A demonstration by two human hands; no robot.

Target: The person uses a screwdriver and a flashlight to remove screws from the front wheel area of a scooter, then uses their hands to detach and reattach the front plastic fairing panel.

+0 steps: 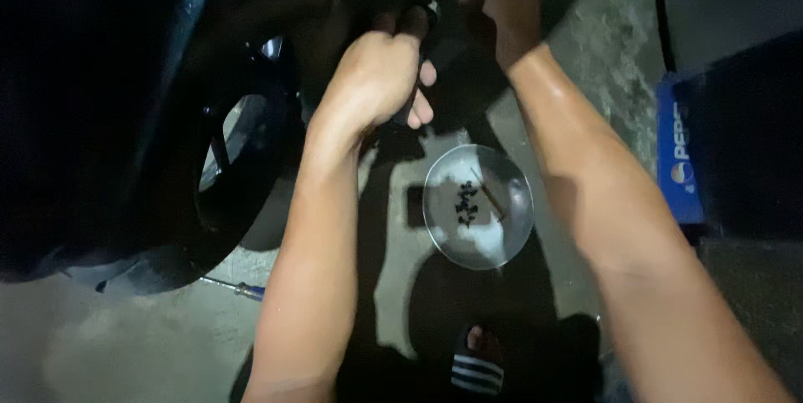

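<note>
My left hand [372, 77] is clamped on a dark tool [416, 43] at the wheel [226, 160] — right hand [510, 1] steadies beside, grip unclear. I should pull evenly — bowl [478, 206] waits below.

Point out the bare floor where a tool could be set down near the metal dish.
Bare concrete lies left of the metal dish, between it and the left hand's forearm, though a small dark square sits there. More lies lower left, below the wheel by the screwdriver. Up by both hands, right hand included, it is crowded.
</note>
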